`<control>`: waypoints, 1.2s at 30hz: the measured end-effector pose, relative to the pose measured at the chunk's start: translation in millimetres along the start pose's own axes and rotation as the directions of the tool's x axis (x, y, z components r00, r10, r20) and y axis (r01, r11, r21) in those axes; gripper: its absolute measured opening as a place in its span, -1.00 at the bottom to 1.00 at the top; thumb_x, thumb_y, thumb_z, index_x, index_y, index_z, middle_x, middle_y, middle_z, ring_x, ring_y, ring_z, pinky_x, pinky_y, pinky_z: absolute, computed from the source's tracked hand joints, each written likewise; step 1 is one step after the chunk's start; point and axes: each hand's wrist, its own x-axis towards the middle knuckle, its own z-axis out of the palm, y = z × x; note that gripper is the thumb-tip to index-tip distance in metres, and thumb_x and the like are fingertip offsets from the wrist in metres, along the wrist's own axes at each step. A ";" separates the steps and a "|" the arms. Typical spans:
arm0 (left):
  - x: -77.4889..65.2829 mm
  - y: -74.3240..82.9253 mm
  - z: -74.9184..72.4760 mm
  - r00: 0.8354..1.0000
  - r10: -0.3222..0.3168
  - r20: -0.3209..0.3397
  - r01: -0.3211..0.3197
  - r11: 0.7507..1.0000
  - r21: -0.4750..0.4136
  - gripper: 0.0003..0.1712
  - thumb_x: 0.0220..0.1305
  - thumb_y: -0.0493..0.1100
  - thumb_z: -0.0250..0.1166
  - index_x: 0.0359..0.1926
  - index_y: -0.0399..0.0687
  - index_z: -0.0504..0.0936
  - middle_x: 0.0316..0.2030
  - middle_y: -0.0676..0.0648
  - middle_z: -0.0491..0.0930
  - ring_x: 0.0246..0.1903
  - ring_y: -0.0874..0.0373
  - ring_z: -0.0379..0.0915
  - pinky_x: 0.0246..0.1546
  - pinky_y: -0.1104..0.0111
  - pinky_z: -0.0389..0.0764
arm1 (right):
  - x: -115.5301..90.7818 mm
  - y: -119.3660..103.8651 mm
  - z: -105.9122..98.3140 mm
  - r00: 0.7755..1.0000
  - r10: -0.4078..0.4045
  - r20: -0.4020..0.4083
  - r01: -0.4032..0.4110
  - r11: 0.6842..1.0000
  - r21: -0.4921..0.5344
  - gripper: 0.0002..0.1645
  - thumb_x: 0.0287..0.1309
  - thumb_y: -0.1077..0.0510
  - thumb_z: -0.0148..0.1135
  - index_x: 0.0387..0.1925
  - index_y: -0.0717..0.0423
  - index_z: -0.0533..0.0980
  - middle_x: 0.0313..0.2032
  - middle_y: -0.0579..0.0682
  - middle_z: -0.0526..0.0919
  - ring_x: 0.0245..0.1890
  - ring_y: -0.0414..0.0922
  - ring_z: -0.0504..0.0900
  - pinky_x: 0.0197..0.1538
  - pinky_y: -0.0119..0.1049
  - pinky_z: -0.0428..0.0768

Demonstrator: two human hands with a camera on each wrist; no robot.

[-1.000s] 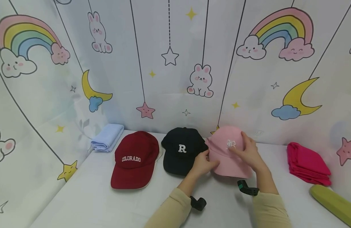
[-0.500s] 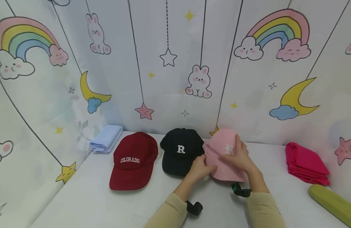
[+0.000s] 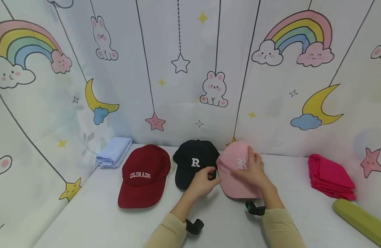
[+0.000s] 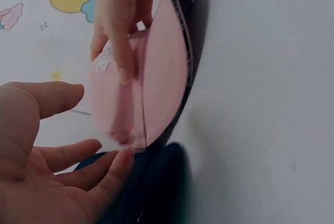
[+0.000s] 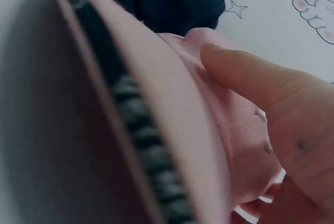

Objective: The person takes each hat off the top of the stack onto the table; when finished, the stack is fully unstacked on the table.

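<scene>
A pink baseball cap [image 3: 241, 187] with a white embroidered letter stands on the table, right against a black cap [image 3: 185, 177] marked with a white R. My right hand [image 3: 253, 172] grips the pink cap's crown, thumb [image 5: 235, 70] across its front and fingers around the far side. My left hand [image 3: 200, 183] hovers in front of the black cap, partly covering its brim. In the left wrist view its fingers are spread and loosely bent, with a fingertip [image 4: 124, 158] right at the pink cap's lower edge. A dark red COLORADO cap [image 3: 144, 187] lies to the left.
Folded light blue cloth [image 3: 114, 151] lies at the back left of the white table [image 3: 94, 213]. On the right are folded bright pink cloth [image 3: 329, 175] and a long green object [image 3: 359, 220]. A patterned curtain [image 3: 159, 44] hangs behind.
The pink cap has shifted left to the black cap, its letter turning more upright. My left hand has released its edge and drawn back left; my right hand has moved along with the cap.
</scene>
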 end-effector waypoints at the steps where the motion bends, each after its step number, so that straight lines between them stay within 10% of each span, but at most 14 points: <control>1: -2.0 -1.0 -4.1 1.000 0.004 -0.012 -0.004 1.000 -0.003 -0.40 0.34 -0.04 0.34 0.28 -0.30 0.51 0.16 -0.21 0.57 0.06 -0.05 0.53 0.05 0.09 0.58 | -0.3 -1.0 1.1 1.000 0.004 -0.002 -0.004 1.000 -0.004 0.60 -0.09 -0.28 0.56 0.60 -0.01 -0.39 0.42 0.42 -0.18 0.34 0.43 -0.05 0.14 0.51 0.23; 24: -23.0 -15.9 -45.6 0.993 0.085 -0.079 -0.080 0.995 0.066 -0.46 0.32 -0.10 0.37 0.22 -0.31 0.54 0.12 -0.23 0.59 0.01 -0.09 0.56 0.04 0.05 0.58 | -1.6 -12.7 15.5 0.993 0.050 -0.111 -0.053 0.998 -0.029 0.51 -0.02 -0.25 0.51 0.59 0.08 -0.34 0.40 0.46 -0.20 0.34 0.45 -0.10 0.21 0.49 0.09; 36: -46.8 -27.4 -91.7 0.969 0.148 -0.198 -0.150 0.989 0.002 -0.49 0.31 -0.21 0.39 0.25 -0.20 0.52 0.13 -0.22 0.57 0.04 -0.17 0.52 -0.01 0.06 0.63 | -3.3 -30.7 -1.8 0.990 -0.004 -0.144 -0.002 0.999 -0.043 0.44 0.05 -0.25 0.47 0.58 0.16 -0.29 0.40 0.51 -0.17 0.35 0.49 -0.13 0.21 0.49 -0.02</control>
